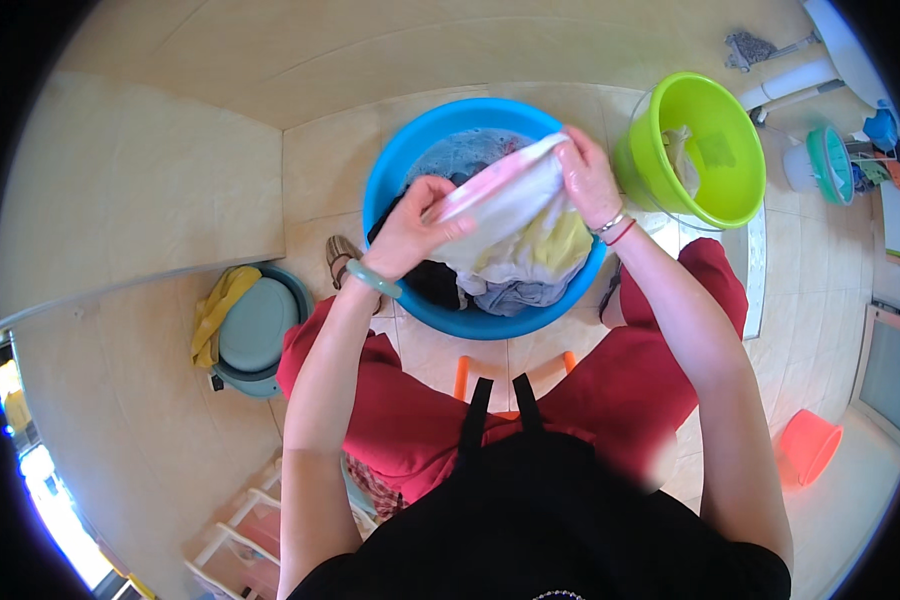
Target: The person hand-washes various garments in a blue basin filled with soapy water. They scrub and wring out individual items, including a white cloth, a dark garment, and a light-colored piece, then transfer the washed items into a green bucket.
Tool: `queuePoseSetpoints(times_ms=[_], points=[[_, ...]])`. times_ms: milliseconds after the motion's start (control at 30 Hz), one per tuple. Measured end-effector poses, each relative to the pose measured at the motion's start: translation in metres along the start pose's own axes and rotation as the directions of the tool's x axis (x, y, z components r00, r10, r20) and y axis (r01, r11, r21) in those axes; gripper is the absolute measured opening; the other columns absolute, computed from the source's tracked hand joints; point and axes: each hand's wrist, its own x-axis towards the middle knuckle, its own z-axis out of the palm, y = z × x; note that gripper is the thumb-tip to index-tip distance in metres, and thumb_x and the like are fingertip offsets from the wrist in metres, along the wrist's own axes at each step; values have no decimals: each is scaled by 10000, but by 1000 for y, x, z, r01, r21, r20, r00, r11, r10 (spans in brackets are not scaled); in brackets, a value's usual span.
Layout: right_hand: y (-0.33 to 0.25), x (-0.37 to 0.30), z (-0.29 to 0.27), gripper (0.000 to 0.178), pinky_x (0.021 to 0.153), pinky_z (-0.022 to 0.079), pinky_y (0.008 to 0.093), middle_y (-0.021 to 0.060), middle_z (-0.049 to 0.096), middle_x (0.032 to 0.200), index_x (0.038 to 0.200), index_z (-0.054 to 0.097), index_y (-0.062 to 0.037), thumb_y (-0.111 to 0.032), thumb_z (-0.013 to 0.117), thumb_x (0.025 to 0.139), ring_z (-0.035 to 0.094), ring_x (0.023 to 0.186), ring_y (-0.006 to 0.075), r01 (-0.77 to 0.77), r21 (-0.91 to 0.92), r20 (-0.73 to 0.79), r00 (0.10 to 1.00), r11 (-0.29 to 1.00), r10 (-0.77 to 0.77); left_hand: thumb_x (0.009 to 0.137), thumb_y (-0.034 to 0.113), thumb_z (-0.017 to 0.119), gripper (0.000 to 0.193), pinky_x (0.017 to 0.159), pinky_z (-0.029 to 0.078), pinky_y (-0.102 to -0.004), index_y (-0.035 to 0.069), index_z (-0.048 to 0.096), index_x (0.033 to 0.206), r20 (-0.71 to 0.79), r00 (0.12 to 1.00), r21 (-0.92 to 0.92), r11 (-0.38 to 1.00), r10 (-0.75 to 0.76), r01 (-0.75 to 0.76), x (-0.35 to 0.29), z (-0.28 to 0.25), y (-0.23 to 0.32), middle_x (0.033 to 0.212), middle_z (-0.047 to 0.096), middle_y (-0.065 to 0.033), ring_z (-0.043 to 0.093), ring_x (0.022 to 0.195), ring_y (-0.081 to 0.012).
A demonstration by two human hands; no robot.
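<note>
Stretched between my hands is a white cloth (515,205) with a pink edge, blurred in part by motion. My left hand (410,230) is closed on its near left end, and my right hand (588,180) grips its far right end. Beneath it stands a round blue basin (470,110) with sudsy water (455,155). Dark clothes (435,285) lie at the basin's left, and a grey-blue cloth (520,297) at its front. A yellow-and-white part (555,245) hangs or lies below the white cloth; I cannot tell whether it is the same piece.
Right of the basin stands a lime-green bucket (640,155) with a pale cloth (682,165) inside. An orange-red bucket (810,447) is at the far right. On the left, a yellow cloth (215,315) hangs over stacked grey-blue basins (260,325). Orange stool legs (462,375) show between my knees.
</note>
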Motion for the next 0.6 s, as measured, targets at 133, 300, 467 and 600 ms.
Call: queuePoseSetpoints(times_ms=[133,300,467,600], points=[[-28,3,13,174,588,366,231,-18,465,721,809,517,-36,-190,516,889,408,674,55,-19,168,-5,1000,986,20,774,170,722,356,820,456,-277,34,605,1082,-63,941,591,747,-332,303,8,2,-19,955,648,-39,591,900,-131],[-6,-6,-1,444,830,455,334,120,638,839,1049,626,-61,-405,647,769,615,904,308,393,-520,399,897,758,-191,764,-42,590,250,752,475,-228,7,647,1002,-253,956,-266,961,-147,77,17,-10,-34,910,661,-13,606,833,-95],[10,5,3,275,694,494,322,130,666,851,952,646,-40,-241,679,767,635,771,198,33,-267,181,983,963,16,750,10,516,402,924,438,-336,36,582,1145,-330,934,-764,620,-138,-179,33,-9,8,1070,626,-81,580,1023,-204],[-12,4,42,342,779,491,336,134,613,972,1090,552,-24,-50,603,753,610,871,229,159,51,35,986,986,-161,877,387,559,552,1052,320,-460,66,427,1307,-240,932,-932,333,-270,-143,52,21,2,1279,500,-134,442,1228,-282]])
